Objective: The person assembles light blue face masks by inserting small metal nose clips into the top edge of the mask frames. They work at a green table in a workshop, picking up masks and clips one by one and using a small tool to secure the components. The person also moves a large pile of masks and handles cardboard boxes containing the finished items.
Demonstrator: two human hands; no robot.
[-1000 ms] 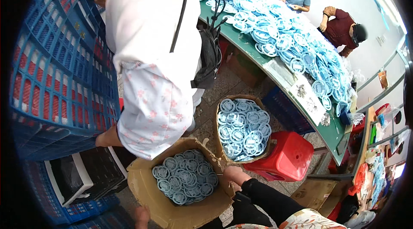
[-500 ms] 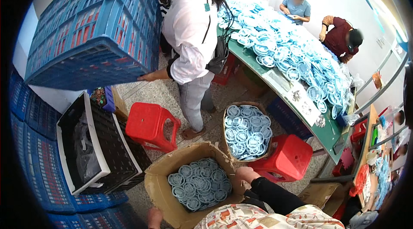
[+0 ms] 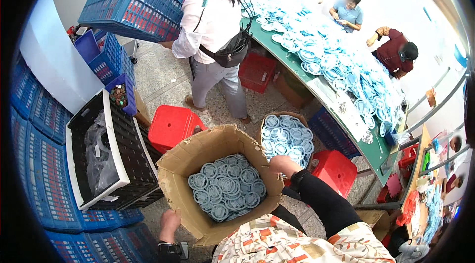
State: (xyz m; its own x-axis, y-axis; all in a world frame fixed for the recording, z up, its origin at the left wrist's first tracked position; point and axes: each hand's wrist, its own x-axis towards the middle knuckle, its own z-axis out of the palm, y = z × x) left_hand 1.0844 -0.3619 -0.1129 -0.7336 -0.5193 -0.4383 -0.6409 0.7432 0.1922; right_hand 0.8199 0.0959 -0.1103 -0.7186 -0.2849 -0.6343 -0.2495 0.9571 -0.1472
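A worn cardboard box (image 3: 174, 180) stands before me, its flaps up, tilted a little. Inside lie many round pale-blue plastic rings (image 3: 225, 189) with patterned centres. On its left outer side, my left hand (image 3: 170, 222) is closed at the edge; a watch sits on that wrist. My right hand (image 3: 285, 165), below a black sleeve, closes on the right rim, its fingertips partly hidden. Just beyond that hand, a second carton (image 3: 259, 137) holds more of the same rings.
Red stools (image 3: 170, 123) stand left and right of the boxes. Black crates (image 3: 117, 163) and stacked blue crates (image 3: 44, 184) line the left. Ahead, a person (image 3: 210, 30) carries a big blue crate (image 3: 138, 3). A green table (image 3: 277, 51) heaped with rings has people beyond it.
The cardboard box, with my hands at its sides, has moved forward and now overlaps the second carton. The person with the blue crate has stepped farther away. My view has shifted slightly.
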